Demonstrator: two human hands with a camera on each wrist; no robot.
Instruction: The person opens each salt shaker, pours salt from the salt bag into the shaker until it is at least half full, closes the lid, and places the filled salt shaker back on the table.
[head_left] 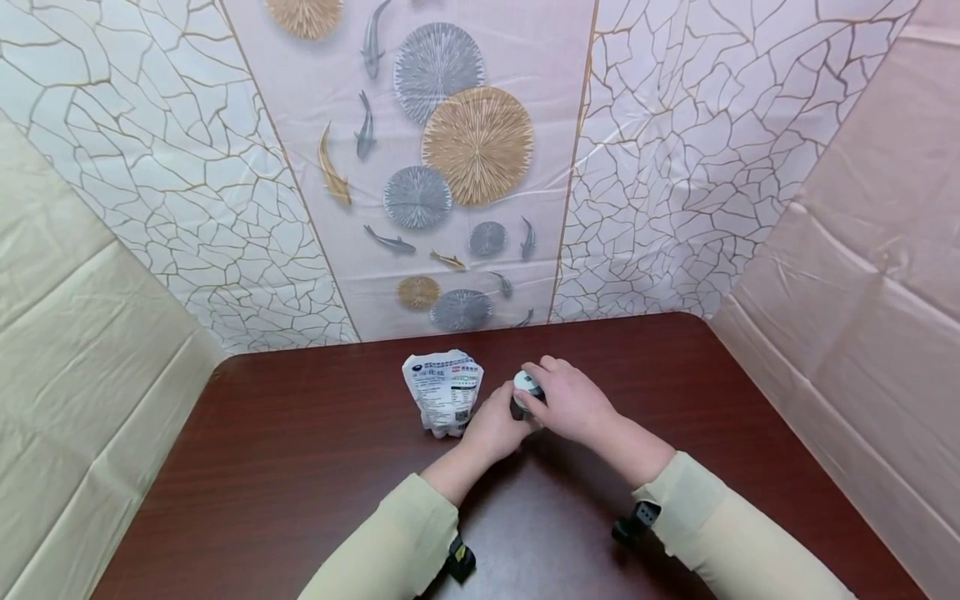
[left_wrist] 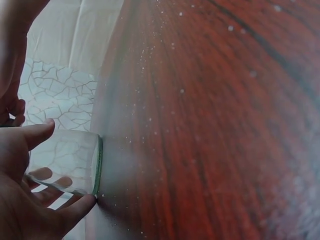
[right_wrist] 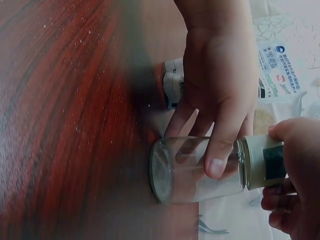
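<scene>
A clear glass jar stands upright at the table surface, its fingers-through-glass body see-through. My left hand grips the jar's body, thumb on one side and fingers round the other. On top sits a pale lid with a dark green label. My right hand holds that lid from above, fingers and thumb round its rim. Just left of the hands stands a white printed pouch, partly behind the left hand in the right wrist view.
The dark red-brown wooden table carries small white specks. Patterned cloth hangs behind its far edge, and plain beige cloth hangs at the left side. A black wrist camera is strapped at the right sleeve.
</scene>
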